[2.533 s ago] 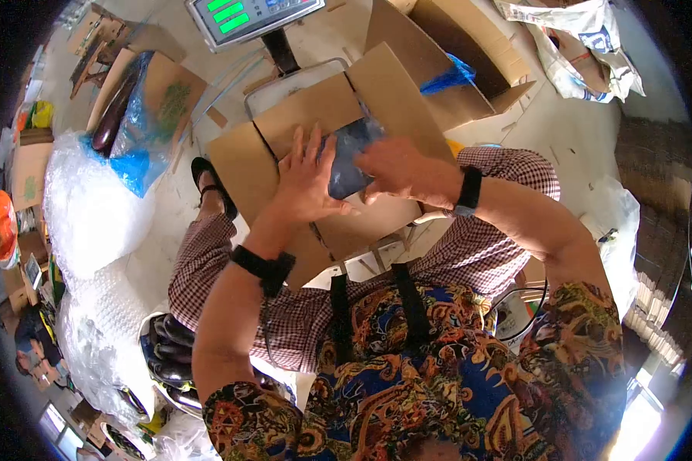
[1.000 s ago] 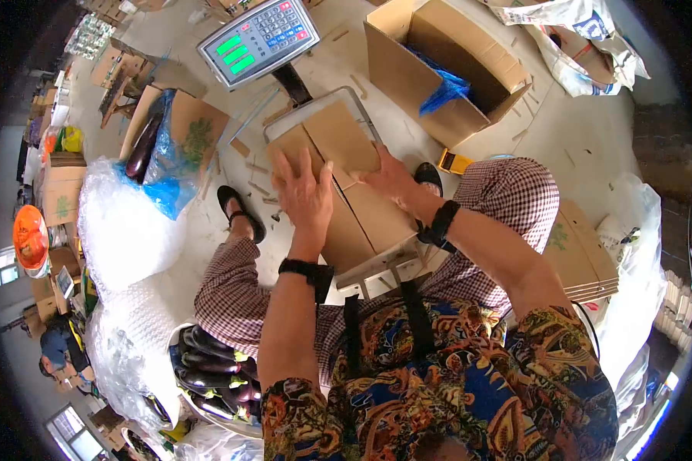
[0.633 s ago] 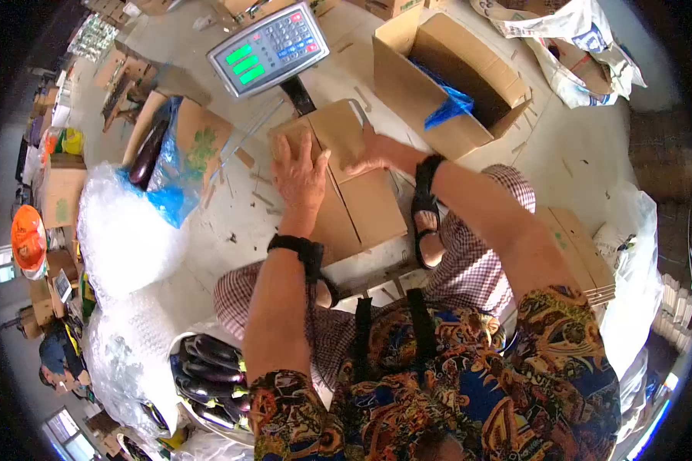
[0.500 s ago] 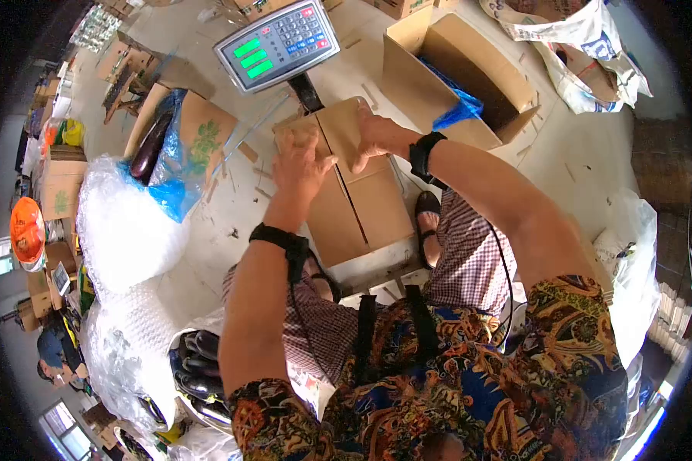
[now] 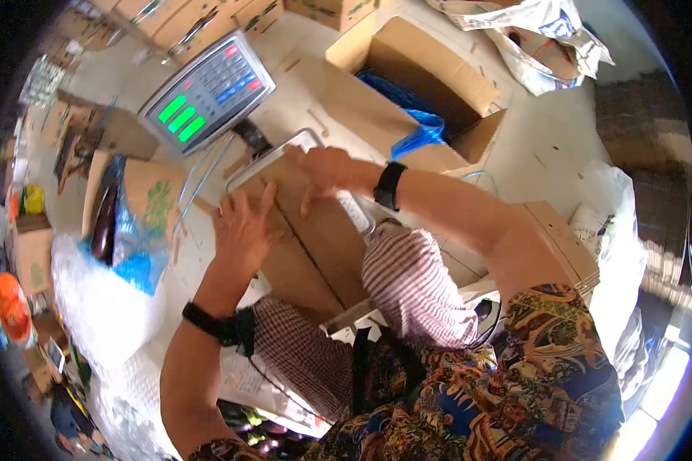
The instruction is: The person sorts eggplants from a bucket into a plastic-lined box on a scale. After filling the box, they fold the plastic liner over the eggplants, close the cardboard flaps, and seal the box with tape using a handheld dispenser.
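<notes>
A closed cardboard box point(image 5: 307, 246) lies on the metal platform of a scale point(image 5: 306, 141), its top flaps meeting along a dark seam. My left hand point(image 5: 242, 229) rests on the left side of the box near its far end, fingers spread. On the right part of the far end lies my right hand point(image 5: 321, 173), thumb apart from the other fingers, some of which are blurred. Beyond the box stands the scale's display point(image 5: 207, 91) with three green readouts.
An open carton point(image 5: 415, 92) with blue plastic point(image 5: 423, 132) inside stands at the upper right. At left, a box point(image 5: 158, 196) holds an eggplant point(image 5: 104, 223) beside bubble wrap point(image 5: 104, 307). White sacks point(image 5: 542, 58) lie at the upper right; cartons point(image 5: 192, 23) line the back.
The view has turned and shifted, so the display and open carton appear further left. The scale platform now shows around the far end of the box. Both hands remain on the box.
</notes>
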`<state>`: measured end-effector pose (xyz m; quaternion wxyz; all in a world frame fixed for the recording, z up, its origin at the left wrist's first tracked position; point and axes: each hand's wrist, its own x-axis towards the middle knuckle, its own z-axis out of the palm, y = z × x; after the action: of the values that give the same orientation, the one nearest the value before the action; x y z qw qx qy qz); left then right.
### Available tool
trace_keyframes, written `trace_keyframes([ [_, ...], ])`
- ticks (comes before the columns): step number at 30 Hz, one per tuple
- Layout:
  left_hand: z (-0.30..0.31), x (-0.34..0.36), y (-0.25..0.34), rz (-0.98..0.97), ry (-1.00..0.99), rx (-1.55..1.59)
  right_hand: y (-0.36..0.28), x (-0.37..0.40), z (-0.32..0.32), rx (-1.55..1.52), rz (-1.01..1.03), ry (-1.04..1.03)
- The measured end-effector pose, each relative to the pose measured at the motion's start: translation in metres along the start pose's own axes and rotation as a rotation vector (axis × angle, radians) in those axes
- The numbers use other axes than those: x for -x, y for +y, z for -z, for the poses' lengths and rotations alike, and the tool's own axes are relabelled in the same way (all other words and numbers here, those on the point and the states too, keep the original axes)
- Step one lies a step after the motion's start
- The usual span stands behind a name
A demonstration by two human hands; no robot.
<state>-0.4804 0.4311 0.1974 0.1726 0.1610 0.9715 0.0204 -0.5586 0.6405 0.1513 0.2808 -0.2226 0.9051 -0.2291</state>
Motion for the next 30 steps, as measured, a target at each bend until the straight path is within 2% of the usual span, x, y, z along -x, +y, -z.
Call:
trace_keyframes([
  [2,-0.010,-0.003,-0.013,-0.302,0.315,-0.103,0.002,0.010,0.001,-0.071,-0.033,0.010],
  [3,-0.010,-0.006,-0.012,-0.323,0.311,-0.102,0.011,0.008,-0.007,-0.078,-0.051,0.019],
  [5,-0.016,-0.008,-0.013,-0.229,0.112,0.083,0.028,0.002,-0.033,-0.226,-0.094,0.068],
  [6,-0.019,-0.009,-0.012,-0.244,0.109,0.086,0.028,0.010,-0.036,-0.229,-0.109,0.072],
  [8,-0.026,-0.012,-0.014,-0.234,0.137,0.078,0.028,0.029,-0.043,-0.502,0.023,0.358],
  [9,-0.030,-0.013,-0.014,-0.272,0.221,0.067,0.034,0.032,-0.054,-0.481,0.002,0.416],
  [10,-0.031,-0.016,-0.012,-0.263,0.211,0.070,0.047,0.035,-0.060,-0.488,0.002,0.403],
  [12,-0.036,-0.023,-0.007,-0.203,0.268,0.153,0.059,0.044,-0.057,-0.754,-0.126,0.060],
  [14,-0.039,-0.025,-0.001,-0.189,0.299,0.094,0.055,0.050,-0.048,-0.730,-0.089,0.091],
  [16,-0.044,-0.044,0.005,-0.202,0.356,0.035,0.052,0.040,-0.062,-0.587,0.041,0.242],
  [18,-0.046,-0.067,0.006,-0.201,0.509,0.138,0.039,0.036,-0.060,-0.509,-0.020,0.281],
  [19,-0.044,-0.078,0.009,-0.190,0.507,0.133,0.031,0.034,-0.060,-0.433,-0.061,0.316],
  [21,-0.038,-0.086,0.019,-0.244,0.435,0.172,0.036,0.031,-0.060,-0.488,-0.019,0.304],
  [24,-0.042,-0.088,0.015,-0.243,0.474,0.072,0.050,0.046,-0.042,-0.603,0.003,0.227],
  [26,-0.051,-0.091,0.010,-0.266,0.498,0.030,0.074,0.070,-0.047,-0.731,-0.150,0.067],
  [28,-0.054,-0.091,0.016,-0.278,0.517,-0.010,0.111,0.101,-0.060,-0.518,-0.204,0.171],
  [30,-0.044,-0.088,0.020,-0.225,0.536,0.105,0.168,0.113,-0.080,-0.255,-0.086,0.475],
])
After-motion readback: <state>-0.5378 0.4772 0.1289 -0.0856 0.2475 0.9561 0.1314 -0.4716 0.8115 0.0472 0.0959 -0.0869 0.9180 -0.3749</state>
